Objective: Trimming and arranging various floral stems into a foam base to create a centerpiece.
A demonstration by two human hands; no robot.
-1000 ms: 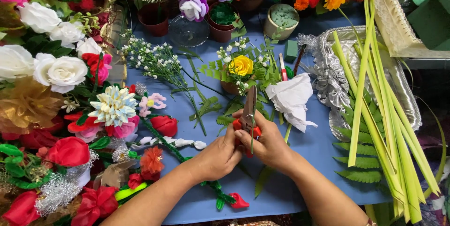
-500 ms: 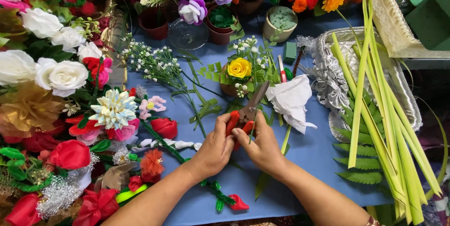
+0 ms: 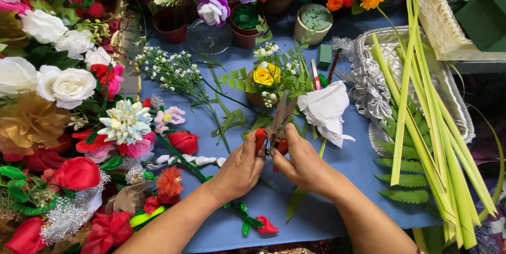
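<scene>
My left hand point(image 3: 240, 168) and my right hand point(image 3: 304, 163) both grip the red handles of a pair of scissors point(image 3: 275, 127), one handle each. The blades are spread apart and point up toward a small pot arrangement with a yellow rose point(image 3: 263, 76) and white sprigs. A white fabric flower point(image 3: 327, 110) lies just right of the blades. A green stem with red buds point(image 3: 232, 201) runs under my left wrist on the blue table cover point(image 3: 348, 169).
Artificial white roses point(image 3: 63, 82), red flowers and a gold bloom crowd the left side. Purple flowers point(image 3: 213, 9) and small pots point(image 3: 313, 22) line the back. A silver foil tray point(image 3: 379, 85), long green leaf blades point(image 3: 427, 122) and fern fronds point(image 3: 406, 180) fill the right.
One second ago my right hand alone held the scissors, blades closed and upright. My left hand has taken the other handle, and the blades have spread apart.
</scene>
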